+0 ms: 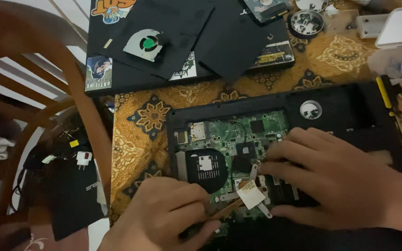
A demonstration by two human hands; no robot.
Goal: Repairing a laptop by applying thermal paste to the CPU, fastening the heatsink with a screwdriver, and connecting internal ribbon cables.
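Fingers (196,204) of the left hand (164,216) were clamped on a copper heatpipe (226,209), its white-padded plate (251,194) lifted over the board (224,139) of an opened laptop (350,111). The right hand (336,181) lay flat, fingers together, on the board. A slip could have bent the pipe or scraped components. Beyond, on the desk (140,139), lay a loose fan (146,44) and a dish of screws (306,22).
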